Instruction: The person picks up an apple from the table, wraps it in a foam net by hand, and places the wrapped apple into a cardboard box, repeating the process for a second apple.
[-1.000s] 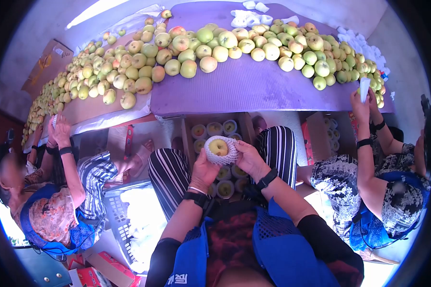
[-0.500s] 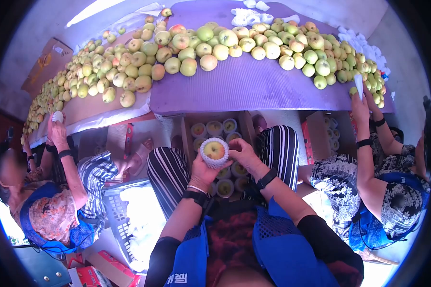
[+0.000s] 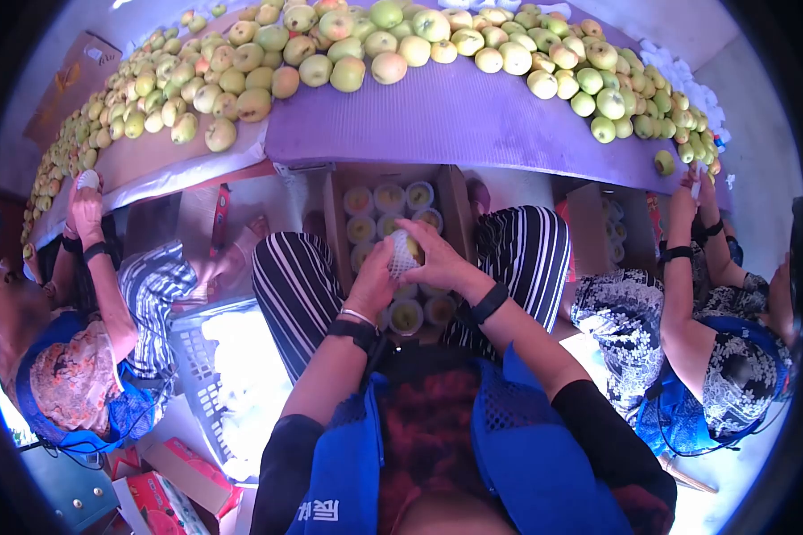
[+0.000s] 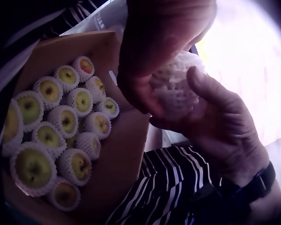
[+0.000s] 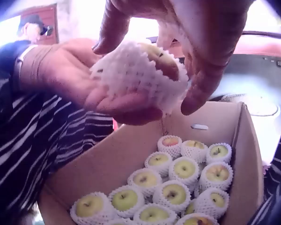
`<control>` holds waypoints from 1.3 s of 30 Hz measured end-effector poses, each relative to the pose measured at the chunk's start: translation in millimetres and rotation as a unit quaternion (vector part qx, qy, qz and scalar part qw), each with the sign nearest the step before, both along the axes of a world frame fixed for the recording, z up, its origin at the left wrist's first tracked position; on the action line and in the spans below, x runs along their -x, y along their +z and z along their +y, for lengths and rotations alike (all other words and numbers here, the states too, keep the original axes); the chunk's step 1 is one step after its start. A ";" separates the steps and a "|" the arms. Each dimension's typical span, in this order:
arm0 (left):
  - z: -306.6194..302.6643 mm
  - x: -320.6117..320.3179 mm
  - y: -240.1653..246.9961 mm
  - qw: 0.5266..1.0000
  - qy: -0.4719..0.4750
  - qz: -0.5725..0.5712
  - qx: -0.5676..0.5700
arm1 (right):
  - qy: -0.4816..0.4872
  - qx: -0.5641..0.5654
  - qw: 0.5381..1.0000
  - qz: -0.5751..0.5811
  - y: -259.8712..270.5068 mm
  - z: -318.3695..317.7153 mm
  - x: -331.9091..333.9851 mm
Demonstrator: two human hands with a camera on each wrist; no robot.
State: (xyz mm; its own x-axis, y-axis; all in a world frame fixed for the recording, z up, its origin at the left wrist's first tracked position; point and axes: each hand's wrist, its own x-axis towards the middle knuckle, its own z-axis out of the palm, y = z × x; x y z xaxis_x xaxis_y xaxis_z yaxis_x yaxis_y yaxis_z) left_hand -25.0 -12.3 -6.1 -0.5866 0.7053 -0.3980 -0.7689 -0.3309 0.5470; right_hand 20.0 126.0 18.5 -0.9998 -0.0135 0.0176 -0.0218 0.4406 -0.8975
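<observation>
An apple in a white foam net [image 3: 405, 255] is between my two hands, above an open cardboard box. My left hand [image 3: 374, 278] cradles it from below and the side, fingers curled under the net in the right wrist view. My right hand [image 3: 446, 266] grips it from above, thumb and fingers spread across either side of the net. In the right wrist view the apple's skin [image 5: 160, 60] shows through the net's jagged opening. Below, the cardboard box [image 5: 246, 145] holds rows of netted apples [image 5: 173, 193], stems or blossom ends up.
A purple-covered table [image 3: 393, 125] in front bears a long heap of loose apples [image 3: 389, 68]. One person [image 3: 71, 374] sits at left, another [image 3: 732, 374] at right, each working by hand. A grey basket [image 3: 207, 374] with white material stands at left, near red cartons [image 3: 165, 504].
The head view has tipped down. My right hand moved from the net's side to over the apple and grips it. The apple, facing up before, is now turned on its side.
</observation>
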 end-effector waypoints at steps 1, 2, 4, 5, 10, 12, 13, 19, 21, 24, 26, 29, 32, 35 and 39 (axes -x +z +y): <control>-0.1 -0.9 -1.7 1.000 -0.004 0.014 0.017 | 0.002 0.006 1.000 -0.019 -1.4 -1.0 0.2; -0.2 -1.0 -5.4 1.000 -0.002 0.009 0.017 | 0.004 0.006 1.000 -0.024 -3.1 -1.2 0.5; -1.1 0.0 -13.0 0.999 -0.003 0.016 0.035 | -0.007 0.038 0.997 -0.067 -5.1 -1.6 1.6; -2.7 0.5 -16.3 0.999 -0.002 0.013 0.036 | -0.005 0.039 0.997 -0.071 -5.3 -2.0 1.0; -7.6 5.4 5.8 0.975 -0.068 -0.073 0.200 | -0.045 0.092 0.980 -0.171 -13.5 7.0 -4.6; -11.5 8.4 -15.6 0.968 -0.006 -0.079 0.238 | -0.044 0.027 0.970 -0.239 -25.5 15.3 -10.2; -12.6 9.2 -19.3 0.956 0.057 -0.080 0.276 | -0.042 -0.037 0.952 -0.301 -34.0 18.4 -13.8; -13.3 15.1 -12.7 0.963 0.096 -0.076 0.239 | 0.037 -0.238 0.869 -0.432 -89.1 14.5 -33.9; -13.3 15.4 -8.4 0.965 0.102 -0.072 0.232 | 0.047 -0.255 0.861 -0.438 -105.5 8.3 -34.5; -15.6 14.9 -2.7 0.967 0.113 -0.065 0.220 | 0.057 -0.294 0.836 -0.460 -116.6 -6.7 -42.0; -18.6 16.8 -0.2 0.968 0.120 -0.064 0.212 | 0.058 -0.319 0.818 -0.476 -114.4 -12.4 -40.2; -23.3 19.5 4.7 0.970 0.126 -0.065 0.199 | 0.065 -0.311 0.801 -0.507 -100.3 -17.0 -34.8; -25.7 23.2 12.6 0.972 0.133 -0.046 0.189 | 0.075 -0.328 0.792 -0.509 -107.4 -19.0 -35.2; -26.3 25.0 15.2 0.974 0.132 -0.037 0.180 | 0.023 -0.351 0.806 -0.477 -127.1 -24.2 -48.9; -25.9 24.8 19.6 0.975 0.128 -0.006 0.179 | 0.007 -0.376 0.816 -0.440 -137.6 -29.6 -57.9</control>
State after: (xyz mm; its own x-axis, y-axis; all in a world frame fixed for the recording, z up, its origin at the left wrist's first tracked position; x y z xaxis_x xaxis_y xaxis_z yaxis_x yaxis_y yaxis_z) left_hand -49.8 -38.2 13.5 -0.7195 0.3503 -0.5997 -0.6928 -0.3019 0.6549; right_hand 78.0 96.4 -119.1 -0.6211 0.2985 -0.7247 0.4744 0.8792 -0.0445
